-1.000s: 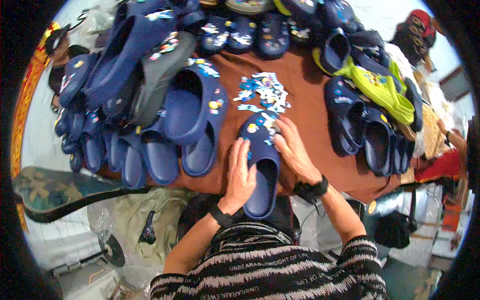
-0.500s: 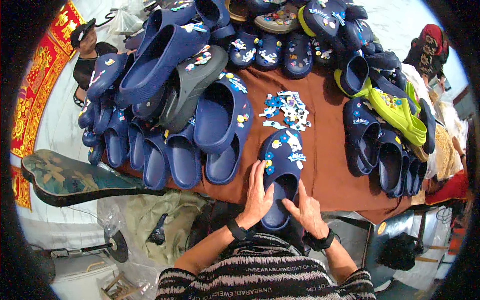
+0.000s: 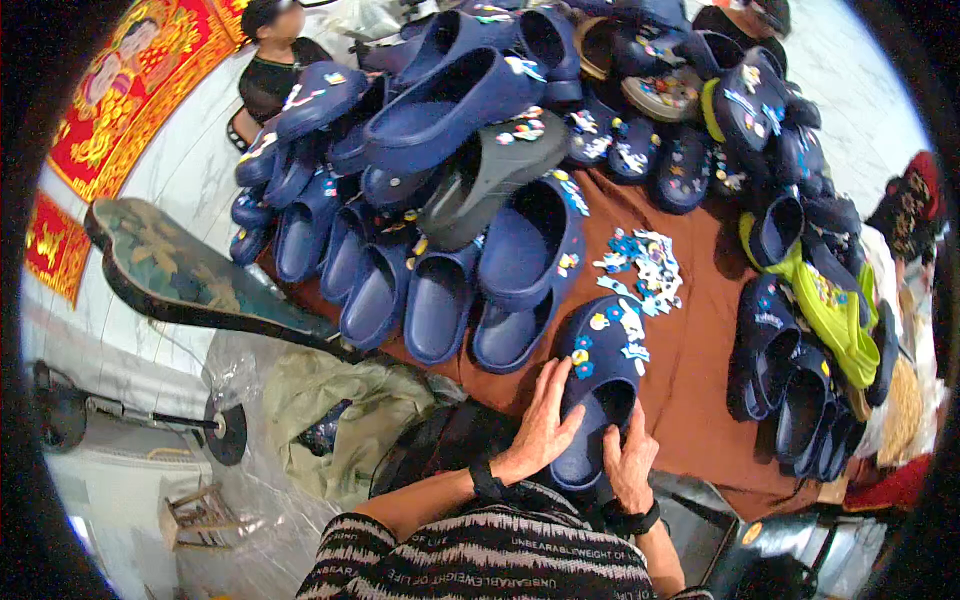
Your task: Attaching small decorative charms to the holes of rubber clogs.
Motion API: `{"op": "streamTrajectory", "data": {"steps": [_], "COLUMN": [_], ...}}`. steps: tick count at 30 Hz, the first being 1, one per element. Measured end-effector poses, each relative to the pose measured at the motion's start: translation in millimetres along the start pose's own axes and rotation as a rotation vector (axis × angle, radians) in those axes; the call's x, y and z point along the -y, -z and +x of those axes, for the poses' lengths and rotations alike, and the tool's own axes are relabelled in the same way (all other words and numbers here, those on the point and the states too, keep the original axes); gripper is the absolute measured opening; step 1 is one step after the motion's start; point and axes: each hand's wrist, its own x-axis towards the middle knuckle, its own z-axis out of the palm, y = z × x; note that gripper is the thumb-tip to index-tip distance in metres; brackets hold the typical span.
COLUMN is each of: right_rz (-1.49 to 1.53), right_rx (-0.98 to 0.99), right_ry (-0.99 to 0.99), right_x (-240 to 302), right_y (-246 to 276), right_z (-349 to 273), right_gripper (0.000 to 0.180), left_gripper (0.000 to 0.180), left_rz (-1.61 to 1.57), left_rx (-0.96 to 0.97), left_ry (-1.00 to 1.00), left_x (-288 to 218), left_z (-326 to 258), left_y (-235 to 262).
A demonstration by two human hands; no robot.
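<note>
A navy clog point(image 3: 604, 340), its toe decorated with flower and cartoon charms, lies on the brown cloth with its toe pointing away from me. My left hand point(image 3: 543, 432) grips its left side, the thumb reaching in over the rim. On the opposite side, my right hand point(image 3: 630, 462) holds the rim near the heel, with some fingers hidden behind the shoe's wall. Just beyond the toe is a loose pile of blue, white and black charms point(image 3: 645, 268). A dark band circles each wrist.
Stacked navy clogs point(image 3: 450, 110) crowd the left and back of the brown cloth point(image 3: 690, 400). More clogs stand at the right, including a lime-green one point(image 3: 835, 315). A dark long-necked panel point(image 3: 190, 275) juts out left. One person point(image 3: 275, 85) is at the far left, others at the far right.
My view has turned, so the whole scene sits further right and tilted. Both hands stay on the clog; the right-hand fingers now curl closer around its rim.
</note>
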Motion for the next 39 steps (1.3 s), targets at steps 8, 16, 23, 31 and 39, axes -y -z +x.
{"op": "streamTrajectory", "data": {"steps": [8,16,23,31,39], "right_rz": [0.13,0.324,0.219,0.084,0.033], "right_rx": [0.013,-0.109,-0.006,-0.017,-0.037], "right_ry": [-0.083,-0.078,-0.182,-0.147,-0.087], "right_x": [15,6,-18,-16,-9], "right_y": [5,7,-6,-11,-14], "right_z": [-4,0,-9,-1,1], "right_gripper": [0.057,0.039,0.028,0.019,0.016], "left_gripper": [0.071,0.066,0.053,0.053,0.055], "left_rz": [-0.061,0.207,0.289,0.593,0.915], "left_rx": [-0.059,-0.455,-0.951,-0.748,-0.647], "left_ry": [-0.079,-0.551,-0.477,-0.412,-0.246], "left_x": [4,-61,-115,-73,-26], "left_z": [-2,43,147,275,322], "left_y": [13,148,344,437,423]}}
